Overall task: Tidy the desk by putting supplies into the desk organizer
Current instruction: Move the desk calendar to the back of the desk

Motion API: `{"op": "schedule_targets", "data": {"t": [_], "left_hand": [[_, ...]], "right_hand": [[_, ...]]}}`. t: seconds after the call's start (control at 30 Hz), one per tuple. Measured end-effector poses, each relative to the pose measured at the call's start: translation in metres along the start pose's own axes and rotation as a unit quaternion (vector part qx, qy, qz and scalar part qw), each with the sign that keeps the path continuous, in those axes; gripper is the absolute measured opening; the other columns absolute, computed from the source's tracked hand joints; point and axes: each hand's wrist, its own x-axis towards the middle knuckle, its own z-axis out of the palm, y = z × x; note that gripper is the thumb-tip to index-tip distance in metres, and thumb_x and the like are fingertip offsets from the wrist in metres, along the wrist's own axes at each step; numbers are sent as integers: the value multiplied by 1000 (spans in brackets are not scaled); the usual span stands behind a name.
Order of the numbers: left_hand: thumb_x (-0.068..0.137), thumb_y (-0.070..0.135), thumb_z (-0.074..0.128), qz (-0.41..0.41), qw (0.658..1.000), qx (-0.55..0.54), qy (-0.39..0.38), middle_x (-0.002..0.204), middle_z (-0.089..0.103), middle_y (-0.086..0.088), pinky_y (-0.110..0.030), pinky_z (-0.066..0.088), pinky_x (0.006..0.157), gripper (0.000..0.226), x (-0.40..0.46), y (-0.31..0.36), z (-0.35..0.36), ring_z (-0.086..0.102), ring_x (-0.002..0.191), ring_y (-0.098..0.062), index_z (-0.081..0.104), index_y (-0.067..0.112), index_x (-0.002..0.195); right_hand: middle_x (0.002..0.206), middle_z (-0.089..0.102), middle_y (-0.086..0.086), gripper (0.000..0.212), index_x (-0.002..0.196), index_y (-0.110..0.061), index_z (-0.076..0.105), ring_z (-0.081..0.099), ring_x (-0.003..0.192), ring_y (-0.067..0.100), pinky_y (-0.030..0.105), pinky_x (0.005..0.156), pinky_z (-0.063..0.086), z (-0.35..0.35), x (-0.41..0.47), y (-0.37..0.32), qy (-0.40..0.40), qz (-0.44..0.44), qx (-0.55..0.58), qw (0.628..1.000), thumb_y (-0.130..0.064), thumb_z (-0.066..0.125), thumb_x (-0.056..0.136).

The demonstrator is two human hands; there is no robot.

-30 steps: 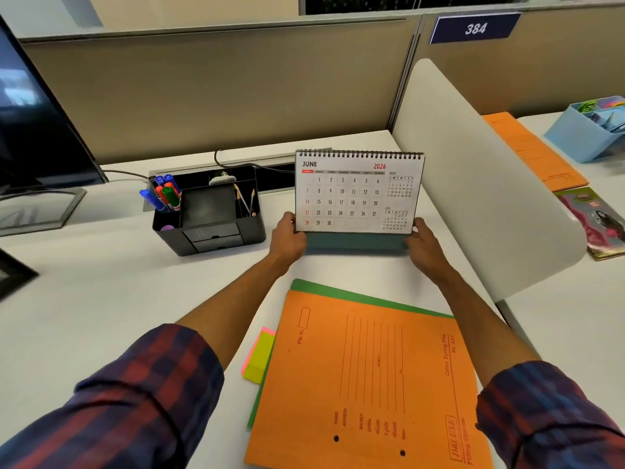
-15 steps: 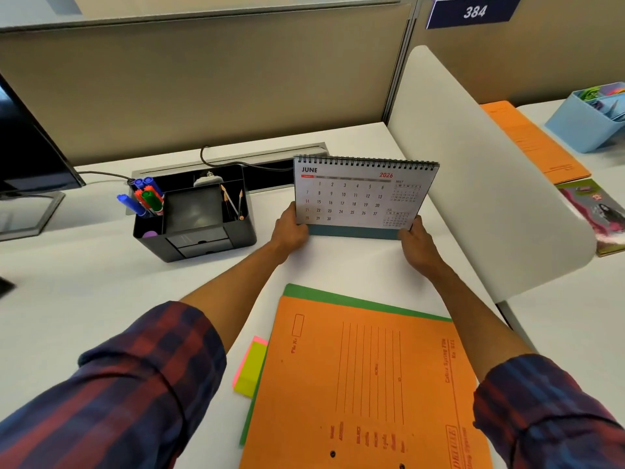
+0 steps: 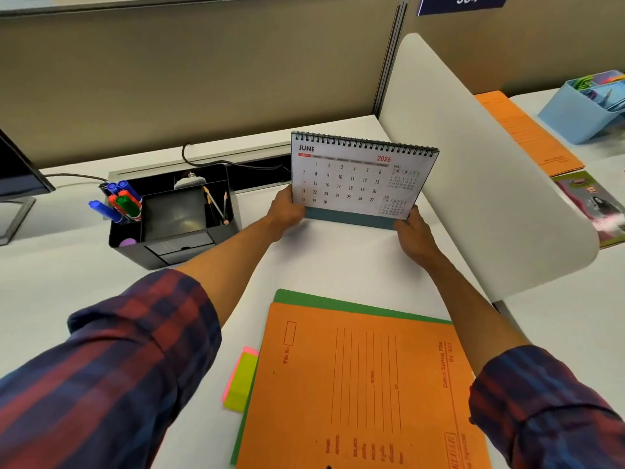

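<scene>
A spiral-bound desk calendar showing June 2026 stands on the white desk, turned a little clockwise. My left hand grips its lower left corner and my right hand grips its lower right corner. To the left sits the black desk organizer, with blue, green and red markers in its left slot and pencils in its right slot. Its middle compartment looks empty. Yellow and pink sticky notes lie beside an orange folder near me.
A green folder peeks out under the orange one. A white curved divider rises just right of the calendar. A monitor stands at far left. Past the divider lie another orange folder, a light blue bin and a booklet.
Both hands have shifted the calendar slightly right and rotated it clockwise, its right end now nearer the divider. The camera has moved closer and tilted down.
</scene>
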Motion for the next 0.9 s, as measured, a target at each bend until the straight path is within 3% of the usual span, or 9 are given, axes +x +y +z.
{"op": "schedule_targets", "data": {"t": [0.33, 0.53, 0.7, 0.9], "left_hand": [[81, -19, 52, 1, 998, -48, 27, 131, 56, -10, -46, 47, 102, 62, 9, 11, 2, 50, 123, -30, 48, 8, 136], [88, -14, 54, 13, 996, -71, 51, 133, 54, -10, -47, 44, 103, 56, 0, 15, 2, 50, 124, -30, 46, 11, 138], [88, -8, 59, 25, 993, -83, 84, 135, 53, -9, -48, 47, 101, 55, -14, 10, -4, 48, 127, -26, 44, 13, 137], [87, 3, 64, 76, 988, -6, 132, 133, 55, -12, -31, 43, 97, 50, -62, -24, -8, 52, 122, -24, 47, 8, 134]], "right_hand": [[135, 52, 4, 39, 138, -15, 39, 47, 105, 17, 26, 84, 38, -4, 9, -5, 16, 15, 9, 1000, -13, 42, 99], [135, 53, 0, 42, 136, -16, 40, 51, 118, 16, 26, 87, 38, -5, 0, -2, 73, 17, 75, 994, -25, 54, 98], [137, 51, 5, 49, 138, -16, 39, 50, 123, 21, 31, 97, 41, -8, -15, 12, 96, 11, 32, 995, -16, 59, 93], [129, 57, 8, 36, 127, -12, 54, 53, 120, 24, 38, 104, 42, -4, -55, 32, 19, -63, -89, 994, -16, 61, 93]]}}
